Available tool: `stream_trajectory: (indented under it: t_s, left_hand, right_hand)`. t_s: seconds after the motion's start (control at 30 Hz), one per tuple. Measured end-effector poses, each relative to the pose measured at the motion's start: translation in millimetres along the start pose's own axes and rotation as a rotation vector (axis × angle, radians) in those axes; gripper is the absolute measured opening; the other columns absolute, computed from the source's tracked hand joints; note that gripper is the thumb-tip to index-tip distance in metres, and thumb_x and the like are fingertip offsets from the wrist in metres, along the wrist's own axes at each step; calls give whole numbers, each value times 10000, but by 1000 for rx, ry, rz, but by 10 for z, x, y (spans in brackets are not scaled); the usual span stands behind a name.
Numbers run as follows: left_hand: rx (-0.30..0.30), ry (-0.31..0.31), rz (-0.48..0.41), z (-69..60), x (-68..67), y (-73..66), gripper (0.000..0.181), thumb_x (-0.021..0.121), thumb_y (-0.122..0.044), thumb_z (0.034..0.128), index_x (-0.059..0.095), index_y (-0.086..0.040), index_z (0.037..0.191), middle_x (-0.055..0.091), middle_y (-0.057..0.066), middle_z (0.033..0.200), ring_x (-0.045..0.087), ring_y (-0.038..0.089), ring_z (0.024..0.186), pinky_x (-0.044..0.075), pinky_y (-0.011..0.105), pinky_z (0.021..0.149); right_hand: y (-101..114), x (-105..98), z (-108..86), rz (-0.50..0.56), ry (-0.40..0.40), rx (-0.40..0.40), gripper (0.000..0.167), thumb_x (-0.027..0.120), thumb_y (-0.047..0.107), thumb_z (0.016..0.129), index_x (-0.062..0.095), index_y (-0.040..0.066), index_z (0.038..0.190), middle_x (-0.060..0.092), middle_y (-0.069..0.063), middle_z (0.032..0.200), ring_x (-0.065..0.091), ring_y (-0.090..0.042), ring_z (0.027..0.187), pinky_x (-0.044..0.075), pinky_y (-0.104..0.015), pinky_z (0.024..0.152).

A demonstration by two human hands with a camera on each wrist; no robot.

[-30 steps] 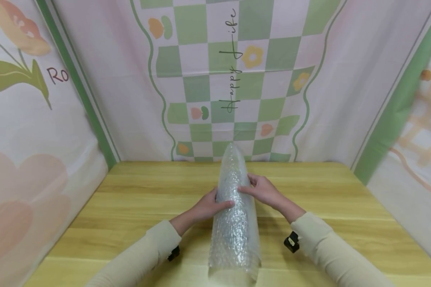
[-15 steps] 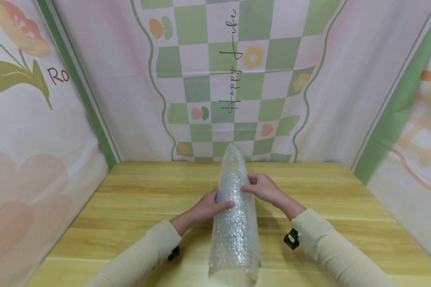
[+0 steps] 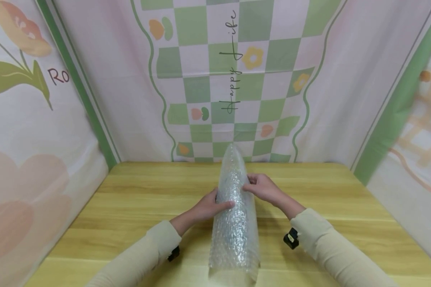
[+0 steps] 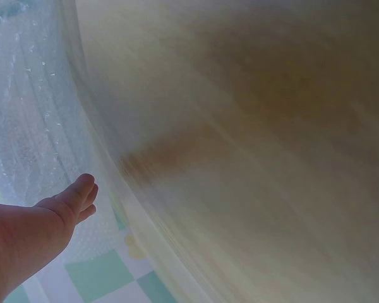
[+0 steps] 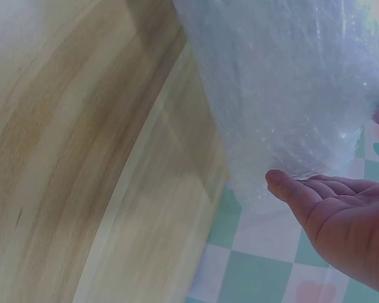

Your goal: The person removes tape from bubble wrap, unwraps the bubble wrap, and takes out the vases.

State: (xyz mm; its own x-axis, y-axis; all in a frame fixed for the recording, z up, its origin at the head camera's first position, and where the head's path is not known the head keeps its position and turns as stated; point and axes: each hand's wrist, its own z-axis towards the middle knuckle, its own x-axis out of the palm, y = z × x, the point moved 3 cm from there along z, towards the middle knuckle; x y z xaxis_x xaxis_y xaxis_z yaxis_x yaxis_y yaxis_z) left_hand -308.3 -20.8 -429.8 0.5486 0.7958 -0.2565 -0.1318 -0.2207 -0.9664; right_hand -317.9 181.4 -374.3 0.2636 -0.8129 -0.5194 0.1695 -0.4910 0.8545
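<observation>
A long roll of clear bubble wrap [image 3: 233, 227] lies along the middle of the table, its narrow pointed end away from me and its wide end near the front. Whether anything is inside cannot be seen. My left hand [image 3: 208, 206] grips its left side, thumb on top, the other fingers hidden behind the plastic. On the right side, a little farther up, my right hand [image 3: 265, 189] pinches the wrap between thumb and curled fingers. In the right wrist view, that thumb touches the shiny bubble wrap [image 5: 284, 82] near its end.
The wooden table [image 3: 136, 195] reaches back to a cloth backdrop [image 3: 222, 87] with green and white checks and "Happy Life" lettering. Printed cloth walls stand at the left [image 3: 32, 159] and right [image 3: 409, 167]. A small black device [image 3: 292, 238] hangs under the right wrist.
My right thumb has slid slightly right over the bubble wrap, toward its right edge. My left hand and the roll stay in place.
</observation>
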Motion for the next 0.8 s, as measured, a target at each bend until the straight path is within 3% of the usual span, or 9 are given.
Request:
stream_trajectory:
  t_s: [0.47, 0.8]
  left_hand:
    - [-25, -20, 26, -7, -5, 8, 834, 645, -468, 914, 222, -99, 1531, 523, 128, 1322, 604, 255, 1077, 536, 410, 862]
    - [-23, -26, 23, 9, -6, 24, 827, 657, -452, 911, 235, -94, 1525, 520, 123, 1326, 595, 254, 1091, 532, 413, 871]
  right_hand:
    - [10, -13, -9, -16, -8, 15, 541, 554, 173, 944, 435, -99, 1396, 548, -243, 1328, 519, -363, 1226, 443, -472, 999]
    - [-31, -16, 28, -14, -20, 58, 582, 535, 187, 944, 381, -126, 1410, 426, -277, 1429, 404, -412, 1315, 361, -500, 1061]
